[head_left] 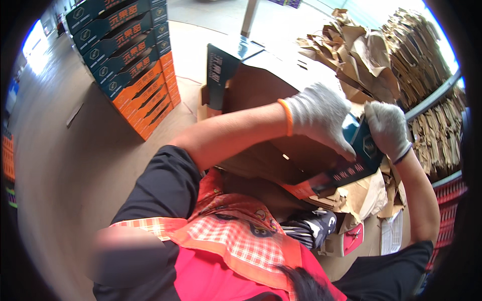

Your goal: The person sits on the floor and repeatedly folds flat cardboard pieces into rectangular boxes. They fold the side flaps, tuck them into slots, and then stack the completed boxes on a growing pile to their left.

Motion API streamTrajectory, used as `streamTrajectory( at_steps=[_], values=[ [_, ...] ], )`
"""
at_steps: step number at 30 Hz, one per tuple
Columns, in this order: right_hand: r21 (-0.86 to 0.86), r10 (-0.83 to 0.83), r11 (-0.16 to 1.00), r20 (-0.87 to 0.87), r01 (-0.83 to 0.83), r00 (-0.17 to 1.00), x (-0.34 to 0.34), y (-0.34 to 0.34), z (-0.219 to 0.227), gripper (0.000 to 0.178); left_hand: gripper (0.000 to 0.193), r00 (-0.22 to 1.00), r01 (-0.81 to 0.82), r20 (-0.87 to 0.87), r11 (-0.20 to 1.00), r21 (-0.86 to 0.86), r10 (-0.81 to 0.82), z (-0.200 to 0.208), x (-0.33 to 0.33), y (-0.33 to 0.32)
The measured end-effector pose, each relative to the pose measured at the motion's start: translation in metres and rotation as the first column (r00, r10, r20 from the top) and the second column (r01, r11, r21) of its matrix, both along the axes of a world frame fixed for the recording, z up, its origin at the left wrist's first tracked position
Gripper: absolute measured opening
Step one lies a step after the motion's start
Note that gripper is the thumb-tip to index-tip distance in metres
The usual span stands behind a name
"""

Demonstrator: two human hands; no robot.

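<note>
A dark teal and orange cardboard box (281,90) lies before me, its brown inside facing up. Both my hands wear grey-white knitted gloves and work at the box's right end. My left hand (321,118) reaches across the box and grips near a teal corner flap; its thumb points down along the end wall, and its fingertips are partly hidden. Wrapped over the outer edge of that end wall is my right hand (387,129), with the fingers bent. An orange band circles the left glove's cuff.
A tall stack of teal and orange boxes (133,65) stands at the left on the grey floor (55,165). Crumpled brown paper (361,55) and piled paper sheets (419,55) fill the right behind a metal rail. Red crates (446,205) stand lower right, near a small red-and-white container (351,240).
</note>
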State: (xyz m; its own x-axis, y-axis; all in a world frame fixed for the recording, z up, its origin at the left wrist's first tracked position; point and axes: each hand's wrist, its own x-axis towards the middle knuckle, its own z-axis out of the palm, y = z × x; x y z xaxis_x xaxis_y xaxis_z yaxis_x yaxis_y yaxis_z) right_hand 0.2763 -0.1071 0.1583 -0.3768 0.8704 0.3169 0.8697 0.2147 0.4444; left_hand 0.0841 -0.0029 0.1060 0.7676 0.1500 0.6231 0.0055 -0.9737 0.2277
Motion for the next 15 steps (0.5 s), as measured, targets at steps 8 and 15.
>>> streamTrajectory(
  at_steps=[8,15],
  values=[
    [-0.106,-0.163,0.978,0.136,0.178,0.977,0.002,0.040,-0.038,0.017,0.082,0.985,-0.018,0.172,1.000,-0.015,0.020,-0.029,-0.002,-0.017],
    [-0.055,0.092,0.986,-0.613,-0.160,0.784,-0.066,0.024,-0.024,0.041,0.061,0.662,0.479,0.742,0.823,-0.306,-0.110,-0.021,-0.014,0.018]
  ],
)
